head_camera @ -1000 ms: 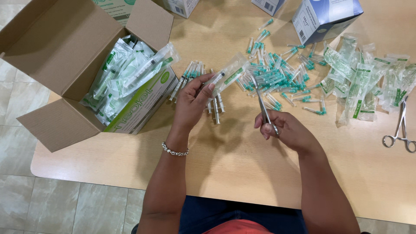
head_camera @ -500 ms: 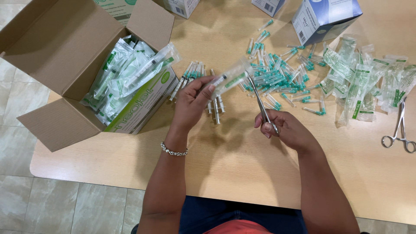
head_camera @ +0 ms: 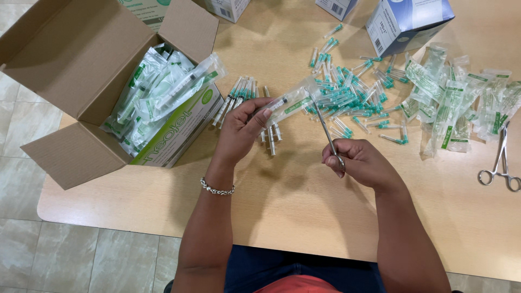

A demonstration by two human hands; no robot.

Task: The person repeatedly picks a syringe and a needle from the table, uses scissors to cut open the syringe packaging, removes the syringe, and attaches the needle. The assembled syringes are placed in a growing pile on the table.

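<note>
1. Left hand (head_camera: 241,127) raised over the middle of the surface (head_camera: 282,206), fingers (head_camera: 255,120) pinched on one end of a sealed syringe pack (head_camera: 286,103), a beaded bracelet (head_camera: 217,189) at the wrist.
2. Pack held level, clear plastic with green print, far end pointing toward the back right corner.
3. Right hand (head_camera: 361,161) clenched round the ring handles of scissors (head_camera: 327,130), thin blades reaching up to touch the pack's far end.
4. Bare syringes (head_camera: 239,97) in a small row just behind the left hand, a few more under the pack.
5. Teal-capped needles (head_camera: 353,100) scattered in a heap toward the back edge, right of the pack.
6. Empty wrappers (head_camera: 456,103) piled near the right edge.
7. Second scissors (head_camera: 500,160) flat at the right edge, well apart from both hands.
8. Open cardboard box (head_camera: 81,59) at the back left corner, flaps spread and overhanging the edge, full of sealed packs.
9. Blue-and-white carton (head_camera: 407,21) at the back edge, behind the needles; two smaller cartons (head_camera: 230,6) further left along the same edge, cut off by the frame.
</note>
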